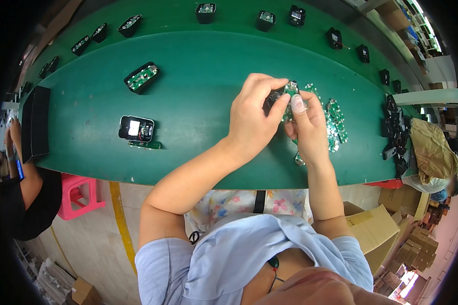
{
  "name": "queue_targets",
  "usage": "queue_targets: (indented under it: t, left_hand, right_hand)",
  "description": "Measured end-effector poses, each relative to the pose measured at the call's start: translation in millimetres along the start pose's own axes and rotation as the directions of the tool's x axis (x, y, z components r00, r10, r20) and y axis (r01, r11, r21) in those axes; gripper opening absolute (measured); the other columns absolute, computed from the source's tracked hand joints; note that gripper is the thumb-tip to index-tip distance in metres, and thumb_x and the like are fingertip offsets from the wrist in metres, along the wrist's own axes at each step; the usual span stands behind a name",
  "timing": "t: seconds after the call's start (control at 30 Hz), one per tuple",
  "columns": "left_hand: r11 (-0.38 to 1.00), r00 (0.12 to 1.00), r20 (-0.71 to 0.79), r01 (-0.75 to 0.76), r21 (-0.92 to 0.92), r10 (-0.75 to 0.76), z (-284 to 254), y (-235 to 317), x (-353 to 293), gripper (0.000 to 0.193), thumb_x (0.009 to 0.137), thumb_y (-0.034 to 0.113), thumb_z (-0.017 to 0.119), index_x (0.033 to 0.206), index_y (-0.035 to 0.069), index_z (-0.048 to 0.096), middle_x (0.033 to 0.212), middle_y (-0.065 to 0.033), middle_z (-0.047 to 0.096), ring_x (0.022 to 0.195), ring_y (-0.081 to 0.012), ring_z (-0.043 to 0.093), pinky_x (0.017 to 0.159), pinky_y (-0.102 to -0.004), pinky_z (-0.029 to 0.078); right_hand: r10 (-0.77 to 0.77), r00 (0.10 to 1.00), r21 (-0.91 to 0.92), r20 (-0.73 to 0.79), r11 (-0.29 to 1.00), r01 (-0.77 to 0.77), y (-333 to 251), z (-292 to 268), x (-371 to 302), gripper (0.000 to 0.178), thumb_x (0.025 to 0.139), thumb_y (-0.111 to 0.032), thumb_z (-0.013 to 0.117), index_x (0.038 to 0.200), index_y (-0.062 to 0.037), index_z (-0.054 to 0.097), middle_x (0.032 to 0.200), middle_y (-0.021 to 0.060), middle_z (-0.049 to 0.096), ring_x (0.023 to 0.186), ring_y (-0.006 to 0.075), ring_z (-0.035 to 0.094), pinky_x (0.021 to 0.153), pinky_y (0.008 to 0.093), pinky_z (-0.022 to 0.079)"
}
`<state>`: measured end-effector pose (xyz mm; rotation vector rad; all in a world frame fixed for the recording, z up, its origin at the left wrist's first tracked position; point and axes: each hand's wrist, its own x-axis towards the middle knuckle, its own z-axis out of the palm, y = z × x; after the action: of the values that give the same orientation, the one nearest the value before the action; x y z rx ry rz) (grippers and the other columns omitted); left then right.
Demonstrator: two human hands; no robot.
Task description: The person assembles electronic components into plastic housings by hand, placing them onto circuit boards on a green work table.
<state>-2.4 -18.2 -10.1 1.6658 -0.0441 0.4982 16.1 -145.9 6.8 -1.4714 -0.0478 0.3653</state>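
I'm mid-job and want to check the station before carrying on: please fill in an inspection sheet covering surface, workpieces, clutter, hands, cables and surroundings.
Surface: green table, more cases spaced along the far green strip.
Workpieces: held case with a green board; upper-left case with a board in it; lower-left case, a loose board along its near side.
Clutter: board pile beside the right hand; black parts heaped at the right end.
Hands: left hand and right hand together on the held case.
Cables: thin wire trailing from a far case.
Surroundings: pink stool, cartons, another person's arm at left.
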Motion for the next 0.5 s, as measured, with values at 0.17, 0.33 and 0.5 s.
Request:
queue_targets:
  t: [0.17, 0.33, 0.5]
  left_hand:
    - [0.998, 0.996, -0.063, -0.064, -0.016, 0.063, 2, -4, 0, 0.02, 0.082, 0.005, 0.062, 0.101, 0.0, 0.06, 0.099, -0.0088, 0.053, 0.081, -0.0127, 0.055, 0.063, -0.0226, 0.046]
    - [0.939, 0.991, 0.036, 0.131, -0.317, -0.126, 0, -1, 4, 0.023, 0.088, 0.01, 0.057, 0.11, 0.002, 0.056, 0.102, -0.0062, 0.054, 0.084, -0.0098, 0.054, 0.069, -0.0229, 0.047]
    - [0.884, 0.965, 0.159, 0.257, -0.39, -0.21, -7, 2, 9, 0.03, 0.092, 0.013, 0.05, 0.119, 0.0, 0.049, 0.107, -0.0074, 0.057, 0.089, -0.0101, 0.055, 0.074, -0.0244, 0.048]
  right_hand:
    - [-0.056, 0.998, 0.034, -0.01, 0.998, 0.056, -1, 8, 7, 0.022, 0.091, -0.021, 0.055, 0.103, -0.0052, 0.047, 0.072, 0.0006, 0.055, 0.05, 0.0041, 0.043, 0.041, 0.0182, 0.031]
    - [-0.071, 0.997, 0.102, 0.006, 0.992, 0.07, -6, 3, 6, 0.024, 0.09, -0.016, 0.056, 0.107, -0.0044, 0.046, 0.075, 0.002, 0.055, 0.055, 0.006, 0.048, 0.044, 0.0182, 0.035]
    - [-0.255, 0.963, 0.124, -0.086, 0.956, 0.265, -11, -5, -3, 0.032, 0.086, -0.007, 0.058, 0.114, -0.003, 0.042, 0.079, 0.0049, 0.055, 0.059, 0.0098, 0.053, 0.048, 0.0204, 0.042]
